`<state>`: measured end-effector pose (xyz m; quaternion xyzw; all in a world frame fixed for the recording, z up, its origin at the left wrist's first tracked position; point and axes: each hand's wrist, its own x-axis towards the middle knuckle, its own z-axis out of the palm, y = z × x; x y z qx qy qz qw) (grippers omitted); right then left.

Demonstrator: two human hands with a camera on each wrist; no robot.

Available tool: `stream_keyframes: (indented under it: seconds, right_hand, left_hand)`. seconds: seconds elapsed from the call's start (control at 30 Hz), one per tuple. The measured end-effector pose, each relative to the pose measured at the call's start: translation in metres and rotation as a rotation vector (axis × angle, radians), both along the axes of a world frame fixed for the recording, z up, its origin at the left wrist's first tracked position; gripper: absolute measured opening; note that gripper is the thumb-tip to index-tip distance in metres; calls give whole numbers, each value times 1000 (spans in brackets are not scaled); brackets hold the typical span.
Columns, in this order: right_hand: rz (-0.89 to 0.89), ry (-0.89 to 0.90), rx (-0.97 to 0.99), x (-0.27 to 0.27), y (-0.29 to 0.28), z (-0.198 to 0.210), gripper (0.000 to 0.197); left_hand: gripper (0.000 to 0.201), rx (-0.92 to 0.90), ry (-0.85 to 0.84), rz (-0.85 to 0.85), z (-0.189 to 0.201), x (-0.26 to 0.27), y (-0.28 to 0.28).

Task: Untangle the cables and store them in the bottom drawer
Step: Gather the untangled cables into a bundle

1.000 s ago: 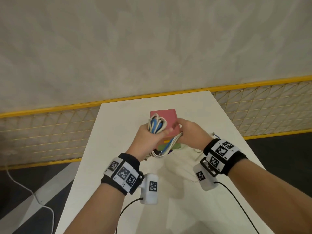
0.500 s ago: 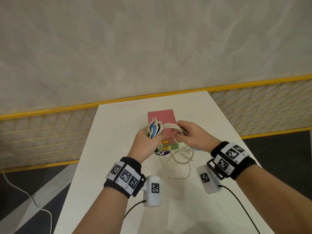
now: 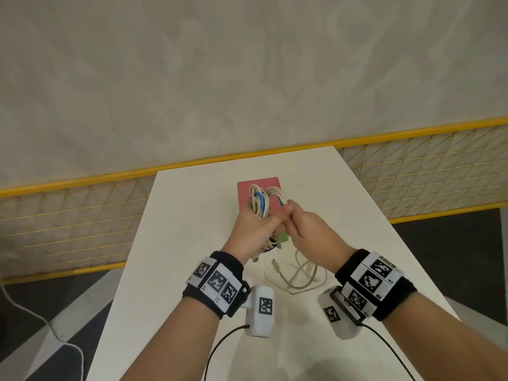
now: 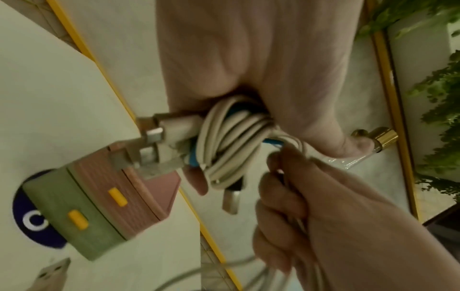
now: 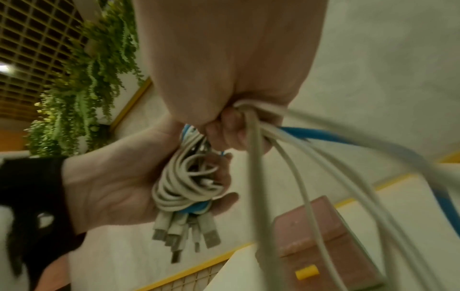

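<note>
A bundle of white and blue cables (image 3: pixel 259 202) is held up over the table, gripped in my left hand (image 3: pixel 254 224); its coils (image 4: pixel 231 137) and plug ends (image 5: pixel 184 238) show in both wrist views. My right hand (image 3: pixel 299 226) grips several loose strands (image 5: pixel 273 137) that lead out of the bundle. More white cable (image 3: pixel 297 273) hangs down in loops onto the white table (image 3: pixel 192 243). Behind the hands stands a small drawer box (image 3: pixel 258 185) with a pink upper drawer (image 4: pixel 139 187) and a green bottom drawer (image 4: pixel 74 222), both closed, each with a yellow handle.
A dark blue round mark (image 4: pixel 32 216) lies on the table under the drawer box. A yellow-railed mesh fence (image 3: pixel 68 215) runs behind the table. Hanging green plants (image 5: pixel 82 78) show up high. A white cord (image 3: pixel 41 320) lies on the floor at left.
Both hands have risen and come together above the drawer box. My right hand has drawn strands out of the bundle, and more loose cable now lies looped on the table.
</note>
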<state>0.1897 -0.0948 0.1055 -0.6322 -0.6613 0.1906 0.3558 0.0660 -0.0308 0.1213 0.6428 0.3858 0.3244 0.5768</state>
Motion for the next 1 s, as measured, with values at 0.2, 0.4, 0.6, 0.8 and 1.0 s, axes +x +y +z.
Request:
stream_keyframes:
  seconds: [0.2, 0.4, 0.6, 0.8, 1.0]
  right_hand:
    - [137, -35, -27, -4, 6, 0, 22]
    - [168, 97, 103, -3, -6, -11, 43]
    - [45, 264, 113, 15, -17, -56, 45]
    - [39, -159, -165, 35, -18, -68, 88]
    - [145, 320, -62, -15, 17, -17, 81]
  left_hand:
    - [15, -109, -67, 230, -1, 11, -5]
    - [19, -13, -93, 352, -1, 12, 2]
    - [16, -77, -313, 510, 15, -8, 19]
    - [15, 15, -312, 468, 28, -25, 27]
    - [14, 62, -265, 359, 30, -7, 8]
